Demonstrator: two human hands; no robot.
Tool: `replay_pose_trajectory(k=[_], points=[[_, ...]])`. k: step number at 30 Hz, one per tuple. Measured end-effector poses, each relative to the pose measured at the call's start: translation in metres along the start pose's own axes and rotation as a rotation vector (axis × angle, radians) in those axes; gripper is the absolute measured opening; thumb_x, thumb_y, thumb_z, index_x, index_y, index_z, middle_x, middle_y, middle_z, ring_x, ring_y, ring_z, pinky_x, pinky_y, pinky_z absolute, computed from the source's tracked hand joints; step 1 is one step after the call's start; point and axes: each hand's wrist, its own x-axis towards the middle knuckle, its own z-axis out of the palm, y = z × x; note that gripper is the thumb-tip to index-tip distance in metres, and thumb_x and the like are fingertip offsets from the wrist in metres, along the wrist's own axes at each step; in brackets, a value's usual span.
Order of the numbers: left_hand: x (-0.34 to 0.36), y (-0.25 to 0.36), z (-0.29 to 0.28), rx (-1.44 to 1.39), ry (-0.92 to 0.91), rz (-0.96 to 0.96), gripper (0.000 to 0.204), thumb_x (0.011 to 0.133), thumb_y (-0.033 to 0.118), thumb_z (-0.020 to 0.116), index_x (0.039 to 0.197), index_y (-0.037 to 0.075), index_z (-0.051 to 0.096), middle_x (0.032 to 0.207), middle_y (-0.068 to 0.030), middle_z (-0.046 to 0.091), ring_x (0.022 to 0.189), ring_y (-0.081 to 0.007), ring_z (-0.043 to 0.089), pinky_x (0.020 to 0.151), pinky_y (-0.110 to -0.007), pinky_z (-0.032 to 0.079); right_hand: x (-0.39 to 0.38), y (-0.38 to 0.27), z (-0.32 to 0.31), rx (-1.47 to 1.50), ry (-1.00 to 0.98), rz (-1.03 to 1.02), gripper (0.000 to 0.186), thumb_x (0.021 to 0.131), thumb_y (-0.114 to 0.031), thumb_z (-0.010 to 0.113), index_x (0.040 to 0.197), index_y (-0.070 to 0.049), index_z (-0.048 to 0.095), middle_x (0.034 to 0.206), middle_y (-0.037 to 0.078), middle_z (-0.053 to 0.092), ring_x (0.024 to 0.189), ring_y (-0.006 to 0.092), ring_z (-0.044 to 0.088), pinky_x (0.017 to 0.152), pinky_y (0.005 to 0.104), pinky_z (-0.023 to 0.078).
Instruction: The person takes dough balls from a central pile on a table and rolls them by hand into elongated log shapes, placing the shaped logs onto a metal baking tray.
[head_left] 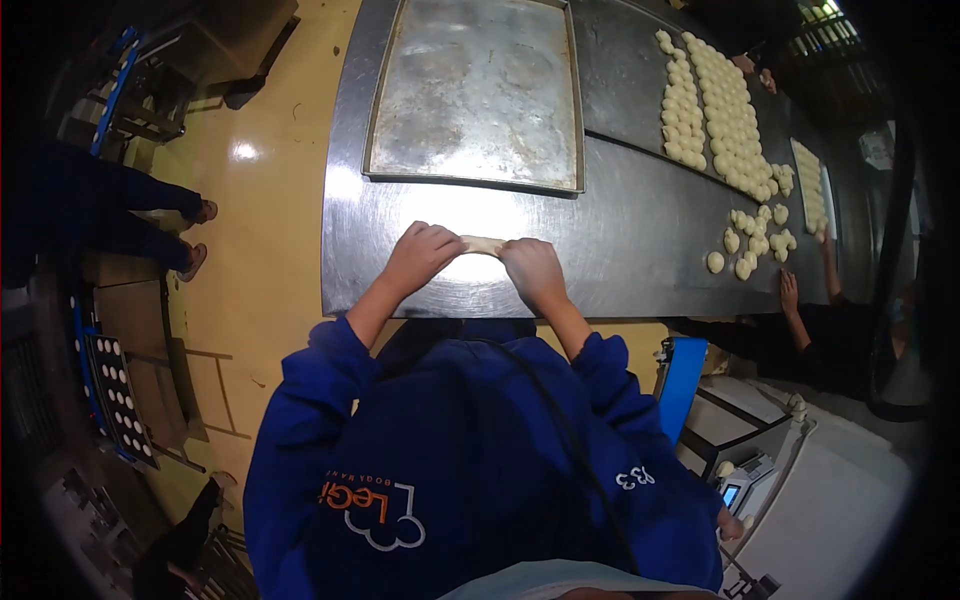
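Note:
A pale strip of dough point(483, 245) stretches between my two hands, low over the near part of the steel table point(610, 235). My left hand point(424, 254) has its fingers closed round the strip's left end. At the other end, my right hand point(534, 270) grips the dough with its fingers curled over it. Only the middle of the strip shows; both ends are hidden under my fingers. Just beyond my hands lies a large metal baking tray point(475, 95) with a worn, stained surface and nothing on it.
Rows of dough balls point(730, 120) cover the table's far right, with loose dough pieces point(755, 240) nearer. Co-workers' hands point(789, 292) are at the right, beside a tray of dough point(808, 185). At left stand a person point(150, 215) and a dotted dark tray point(120, 395).

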Motion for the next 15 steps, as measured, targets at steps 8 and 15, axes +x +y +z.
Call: replay_pose_trajectory(k=[8,15], points=[[-0.02,-0.017,-0.038,0.134,-0.11,0.035,0.037,0.094,0.034,0.063,0.13,0.031,0.066,0.137,-0.0027,0.056,0.133,-0.0273,0.046,0.105,-0.042,0.037,-0.024,-0.006,-0.045,-0.057,0.065,0.123,0.033,0.088,-0.032,0.068,0.12,-0.037,0.072,0.158,0.013,0.037,0.145,0.0372,0.033,0.118,0.0566,0.021],[-0.017,0.001,-0.018,-0.256,0.141,-0.33,0.024,0.088,0.02,0.069,0.112,0.017,0.073,0.122,-0.0097,0.061,0.121,-0.0328,0.053,0.102,-0.045,0.041,-0.019,-0.026,-0.028,0.362,0.397,0.325,0.029,0.083,0.0,0.06,0.108,-0.007,0.072,0.124,0.015,0.06,0.115,0.0327,0.056,0.1,0.0394,0.047]])
